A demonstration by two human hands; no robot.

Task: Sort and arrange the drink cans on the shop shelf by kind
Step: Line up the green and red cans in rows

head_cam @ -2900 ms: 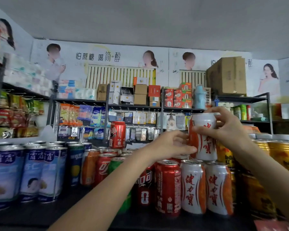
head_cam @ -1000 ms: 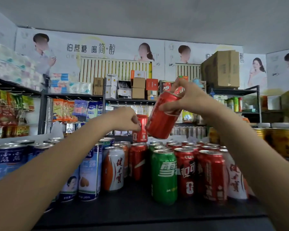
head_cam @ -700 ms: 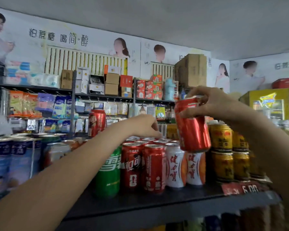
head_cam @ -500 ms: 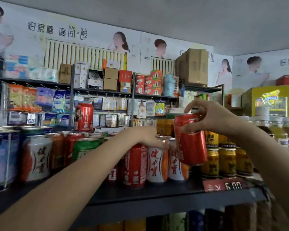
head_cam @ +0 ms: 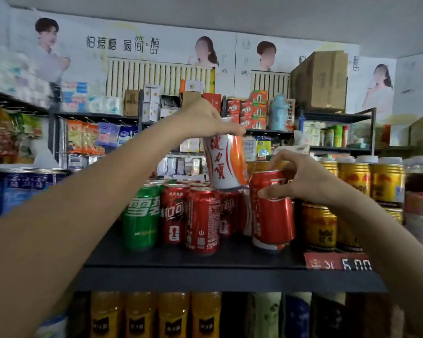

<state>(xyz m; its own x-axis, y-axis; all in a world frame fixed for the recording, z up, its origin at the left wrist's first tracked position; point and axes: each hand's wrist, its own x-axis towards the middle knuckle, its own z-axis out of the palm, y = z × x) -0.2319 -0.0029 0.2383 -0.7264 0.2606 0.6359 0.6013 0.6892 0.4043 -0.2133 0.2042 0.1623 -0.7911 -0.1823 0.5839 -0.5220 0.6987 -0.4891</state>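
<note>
The left hand (head_cam: 205,120) pinches a white-and-orange can (head_cam: 226,162) by its rim; right hand (head_cam: 303,179) fingers curl round a red cola can (head_cam: 271,213) on the shelf (head_cam: 205,262).

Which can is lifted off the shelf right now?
The white-and-orange can, gripped at its top by the left hand and held tilted above the red cans. The right hand's red can sits at shelf level.
</note>
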